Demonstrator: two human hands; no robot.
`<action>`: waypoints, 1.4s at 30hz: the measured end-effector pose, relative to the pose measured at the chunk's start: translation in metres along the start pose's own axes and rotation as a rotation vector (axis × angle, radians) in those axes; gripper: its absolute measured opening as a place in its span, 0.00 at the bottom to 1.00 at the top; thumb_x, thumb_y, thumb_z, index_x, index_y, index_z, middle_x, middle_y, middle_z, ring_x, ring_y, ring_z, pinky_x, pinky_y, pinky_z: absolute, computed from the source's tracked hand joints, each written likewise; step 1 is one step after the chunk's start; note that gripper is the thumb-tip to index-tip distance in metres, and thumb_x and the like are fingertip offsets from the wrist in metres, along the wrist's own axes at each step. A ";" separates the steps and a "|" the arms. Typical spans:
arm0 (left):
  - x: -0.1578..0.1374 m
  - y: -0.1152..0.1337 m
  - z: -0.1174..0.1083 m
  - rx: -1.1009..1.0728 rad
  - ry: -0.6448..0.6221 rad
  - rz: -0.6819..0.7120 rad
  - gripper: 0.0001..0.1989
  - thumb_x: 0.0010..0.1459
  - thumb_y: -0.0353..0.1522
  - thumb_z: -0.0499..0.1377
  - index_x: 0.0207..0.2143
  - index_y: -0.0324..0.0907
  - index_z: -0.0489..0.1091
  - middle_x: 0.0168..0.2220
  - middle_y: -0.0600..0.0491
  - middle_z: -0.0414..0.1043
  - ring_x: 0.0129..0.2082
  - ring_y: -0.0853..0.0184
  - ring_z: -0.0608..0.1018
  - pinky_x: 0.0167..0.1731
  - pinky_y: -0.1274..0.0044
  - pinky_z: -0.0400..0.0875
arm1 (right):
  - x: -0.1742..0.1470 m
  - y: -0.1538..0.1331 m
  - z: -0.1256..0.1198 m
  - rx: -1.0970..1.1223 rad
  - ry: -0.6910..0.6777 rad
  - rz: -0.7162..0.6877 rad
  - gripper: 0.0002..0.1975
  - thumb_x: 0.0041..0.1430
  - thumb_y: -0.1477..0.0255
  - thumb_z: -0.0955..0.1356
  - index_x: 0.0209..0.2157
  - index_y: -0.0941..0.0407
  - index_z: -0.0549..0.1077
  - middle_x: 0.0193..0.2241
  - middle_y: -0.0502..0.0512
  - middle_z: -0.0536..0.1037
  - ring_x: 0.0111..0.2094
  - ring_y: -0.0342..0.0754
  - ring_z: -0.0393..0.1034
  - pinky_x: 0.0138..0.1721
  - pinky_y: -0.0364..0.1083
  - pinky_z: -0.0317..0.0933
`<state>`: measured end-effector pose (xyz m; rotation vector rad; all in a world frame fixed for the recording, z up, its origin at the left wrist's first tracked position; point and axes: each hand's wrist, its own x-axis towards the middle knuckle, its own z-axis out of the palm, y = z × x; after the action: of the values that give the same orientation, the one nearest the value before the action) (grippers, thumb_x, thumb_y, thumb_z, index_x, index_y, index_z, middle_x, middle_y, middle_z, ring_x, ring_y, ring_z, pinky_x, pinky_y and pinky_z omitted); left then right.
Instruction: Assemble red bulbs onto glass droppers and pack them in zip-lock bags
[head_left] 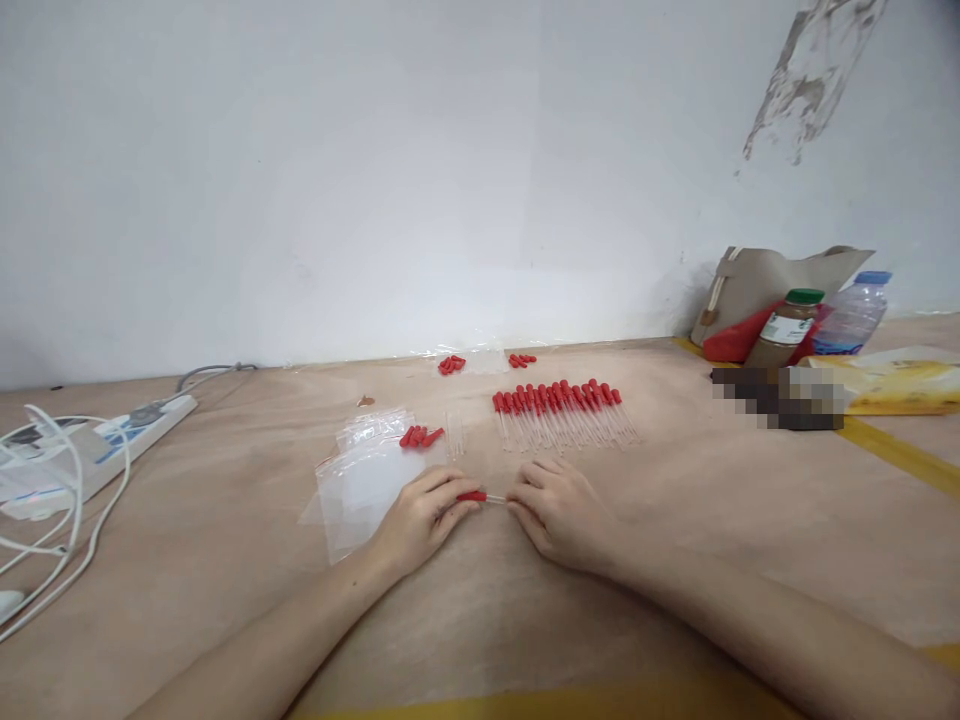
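Dropper (484,497): just below the centre of the frame, strung between the two hands, with a red bulb (473,496) and a thin clear tube (496,499).
Cables and power strip: at the left edge, white cables (77,495) loop over and beside a white power strip (161,415).
Clear bags: left of centre, flat clear bags (360,495) lie overlapping; loose red bulbs (424,437) sit at their upper right corner.
Left hand: the left hand (418,515), just beside the bags, is nearly closed, thumb and fingers pinching the red bulb.
Loose tubes: a few thin tubes (456,436) lie above the left fingertips.
Farther bulbs: near the wall, at mid-frame, two small groups of red bulbs (451,366), a clear bag between them.
Long axis: almost level across the frame, dipping slightly to the right; bulb end left, tube pointing right, its tip hidden by fingers.
Right hand: the right hand (562,515) is curled, its fingertips drawn together on the tube's right end.
Dropper row: above the right hand, a row of droppers (559,398), red ends up, tubes slanting down to the right.
Right side: a beige pouch (776,275), a green-capped bottle (786,330), a blue-capped bottle (859,312) and a yellow packet (904,385).
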<state>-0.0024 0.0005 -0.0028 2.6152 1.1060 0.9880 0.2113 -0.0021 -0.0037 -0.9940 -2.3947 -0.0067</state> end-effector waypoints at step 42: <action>0.003 -0.008 -0.004 0.196 -0.102 -0.023 0.10 0.58 0.32 0.50 0.39 0.42 0.68 0.37 0.50 0.68 0.38 0.64 0.70 0.40 0.72 0.65 | 0.135 0.025 0.058 0.170 -0.191 0.752 0.12 0.44 0.72 0.66 0.32 0.64 0.74 0.28 0.66 0.76 0.29 0.51 0.71 0.26 0.42 0.60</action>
<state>-0.0085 0.0080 -0.0011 2.7616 1.2626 0.7669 0.1212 0.1163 0.0074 -1.8002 -1.9869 0.5737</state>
